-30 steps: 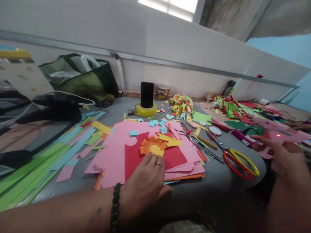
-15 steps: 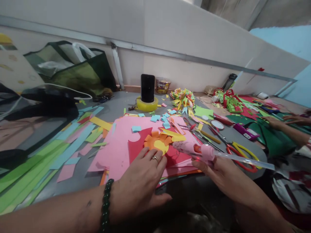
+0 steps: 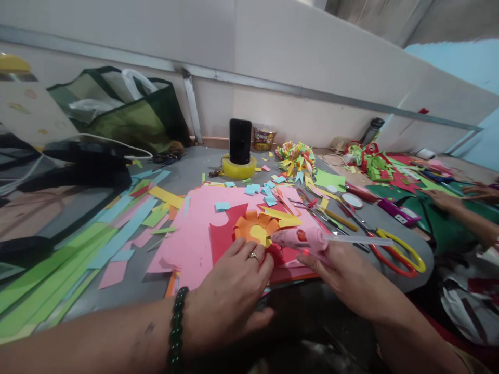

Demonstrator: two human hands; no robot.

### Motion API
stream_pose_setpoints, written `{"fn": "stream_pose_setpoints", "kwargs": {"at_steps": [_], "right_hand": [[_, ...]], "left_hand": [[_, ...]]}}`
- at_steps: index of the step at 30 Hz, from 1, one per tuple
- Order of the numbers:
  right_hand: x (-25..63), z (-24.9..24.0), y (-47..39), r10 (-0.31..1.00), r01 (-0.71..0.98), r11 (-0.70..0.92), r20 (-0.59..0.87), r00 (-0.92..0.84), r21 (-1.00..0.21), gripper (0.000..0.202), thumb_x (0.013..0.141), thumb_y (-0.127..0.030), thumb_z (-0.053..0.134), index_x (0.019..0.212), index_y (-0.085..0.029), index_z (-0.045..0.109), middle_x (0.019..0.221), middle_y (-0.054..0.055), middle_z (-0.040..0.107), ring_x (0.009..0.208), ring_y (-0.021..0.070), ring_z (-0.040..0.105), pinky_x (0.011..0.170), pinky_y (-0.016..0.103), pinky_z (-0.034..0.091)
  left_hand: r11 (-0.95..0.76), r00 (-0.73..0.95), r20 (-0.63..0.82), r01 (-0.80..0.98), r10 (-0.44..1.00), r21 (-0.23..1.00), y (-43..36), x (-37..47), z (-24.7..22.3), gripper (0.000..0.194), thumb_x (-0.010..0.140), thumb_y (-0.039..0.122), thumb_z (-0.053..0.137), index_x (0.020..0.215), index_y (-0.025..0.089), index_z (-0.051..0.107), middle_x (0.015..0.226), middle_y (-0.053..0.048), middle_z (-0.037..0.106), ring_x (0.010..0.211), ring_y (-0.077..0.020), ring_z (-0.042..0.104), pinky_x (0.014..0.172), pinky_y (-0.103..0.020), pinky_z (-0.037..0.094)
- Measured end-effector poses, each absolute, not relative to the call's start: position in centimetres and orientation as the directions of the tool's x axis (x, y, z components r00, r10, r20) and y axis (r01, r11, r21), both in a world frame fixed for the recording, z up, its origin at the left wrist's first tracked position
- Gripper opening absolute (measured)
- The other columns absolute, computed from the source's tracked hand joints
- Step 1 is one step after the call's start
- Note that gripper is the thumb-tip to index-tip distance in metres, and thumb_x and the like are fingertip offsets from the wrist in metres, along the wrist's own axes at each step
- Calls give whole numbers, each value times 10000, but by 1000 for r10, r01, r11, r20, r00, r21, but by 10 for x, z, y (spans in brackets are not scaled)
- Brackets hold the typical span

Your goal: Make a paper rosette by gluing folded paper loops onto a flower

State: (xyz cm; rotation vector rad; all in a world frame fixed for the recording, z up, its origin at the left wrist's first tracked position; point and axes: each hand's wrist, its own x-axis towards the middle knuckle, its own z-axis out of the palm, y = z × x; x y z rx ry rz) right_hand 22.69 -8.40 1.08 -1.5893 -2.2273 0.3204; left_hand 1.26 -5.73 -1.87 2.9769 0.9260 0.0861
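Observation:
A flower of orange paper petals (image 3: 244,223) with a yellow centre (image 3: 257,235) lies on a sheet of red paper (image 3: 220,241). At its lower edge rest the fingertips of my left hand (image 3: 237,278), thumb spread apart, nothing gripped. My right hand (image 3: 346,275) is wrapped round a pink hot glue gun (image 3: 307,239), whose nozzle points at the flower's right side by the yellow centre. A clear glue stick (image 3: 358,239) juts from the gun's back. Under the red sheet is a stack of pink paper (image 3: 191,223).
Paper strips (image 3: 74,254) cover the left side. A phone (image 3: 240,141) stands in a yellow tape roll (image 3: 237,167) at the back. Scissors (image 3: 401,254) lie at right, near a purple-handled tool (image 3: 399,212). Another person's hand (image 3: 444,200) is at far right.
The glue gun in my right hand has moved left, its nozzle now at the flower's centre. My left hand stays on the flower; the view has shifted slightly.

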Motion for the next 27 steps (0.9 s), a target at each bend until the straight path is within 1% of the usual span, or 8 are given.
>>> {"fn": "stream_pose_setpoints", "kwargs": {"at_steps": [3,6,12,15,18,21,23,27], "right_hand": [[228,12,-84,937,847,348,171,-305,-401,402,1001,-416,397,721,-245,629,624,19,632,574,177,585,591,274,500],[227,12,-83,938,840,345,189,-291,-418,417,1003,-419,378,697,-253,607,633,29,631,621,187,611,636,281,521],[224,13,-81,925,816,380,197,-325,-435,407,1007,-406,369,727,-262,628,666,35,639,669,201,631,679,292,537],[225,11,-79,937,847,344,201,-285,-406,381,994,-407,392,734,-255,624,654,39,641,623,204,610,647,304,529],[226,10,-77,942,869,325,211,-262,-373,402,994,-434,396,700,-256,604,604,32,610,571,199,582,624,307,522],[225,9,-77,924,827,380,205,-322,-415,392,1008,-402,376,760,-256,643,651,37,634,697,212,651,725,310,547],[224,9,-77,922,809,387,191,-336,-442,381,1015,-382,369,815,-256,667,696,43,660,773,218,679,758,314,551],[222,11,-76,930,825,367,179,-320,-430,392,1016,-402,373,790,-261,661,680,44,656,704,215,661,697,312,550]], "left_hand": [[-832,830,69,555,554,13,-58,12,-21,564,843,538,668,1182,89,649,1171,-197,689,1089,-346,613,995,-492,452],[-832,829,95,554,551,-10,-59,12,-22,570,855,536,657,1198,80,650,1165,-204,696,1081,-348,616,969,-478,459],[-828,824,91,561,559,6,-59,12,-20,518,853,499,672,1168,87,663,1146,-200,706,1027,-333,628,925,-456,467],[-828,825,96,561,557,-22,-59,12,-20,536,853,511,673,1173,81,661,1135,-195,713,1023,-326,636,935,-444,461],[-833,829,114,553,548,-19,-59,12,-21,560,845,534,678,1176,83,659,1122,-190,717,1031,-328,637,940,-443,457],[-834,829,117,551,547,-5,-59,12,-22,526,838,521,693,1137,89,673,1107,-190,719,1022,-324,637,937,-444,456],[-833,830,105,553,549,-12,-59,13,-22,520,843,519,687,1137,89,673,1117,-191,717,1027,-322,634,943,-443,452],[-832,829,95,555,551,-23,-58,13,-21,540,848,531,673,1159,90,668,1131,-187,717,1039,-328,631,941,-445,458]]}}
